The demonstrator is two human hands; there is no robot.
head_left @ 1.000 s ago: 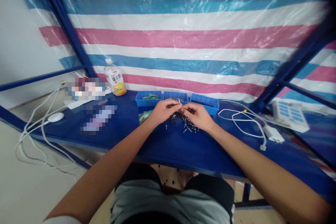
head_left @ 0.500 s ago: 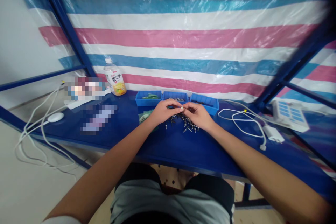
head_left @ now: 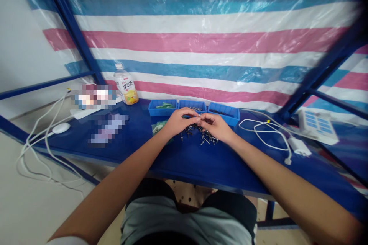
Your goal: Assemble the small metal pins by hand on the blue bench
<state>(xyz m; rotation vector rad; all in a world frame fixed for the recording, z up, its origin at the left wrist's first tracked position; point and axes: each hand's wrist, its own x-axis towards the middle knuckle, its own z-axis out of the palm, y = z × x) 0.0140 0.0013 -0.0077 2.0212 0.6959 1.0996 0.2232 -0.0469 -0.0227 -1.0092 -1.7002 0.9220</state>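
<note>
My left hand [head_left: 181, 123] and my right hand [head_left: 216, 125] meet fingertip to fingertip above the blue table. Both are closed in a pinch on a small metal piece, apparently a rivet, mostly covered by the fingers. Beneath them lies a loose heap of black and silver rivets [head_left: 206, 137]. Behind the hands stand three blue bins in a row. The left bin [head_left: 162, 112] has green items in it, the middle bin [head_left: 192, 103] silver pieces, and the right bin [head_left: 223, 109] dark pieces. A green-and-clear packet [head_left: 157, 127] is partly hidden by my left hand.
A drink bottle [head_left: 125, 85] stands at the back left, near a blurred-out item [head_left: 108, 130]. White cables and an adapter [head_left: 299, 146] lie on the right beside a power strip [head_left: 317, 127]. Blue frame posts and a striped plastic sheet [head_left: 195, 42] enclose the table.
The fingertips have shifted slightly and closed in, so the shiny round end that showed between them is now mostly covered. Arms, bins and heap look the same.
</note>
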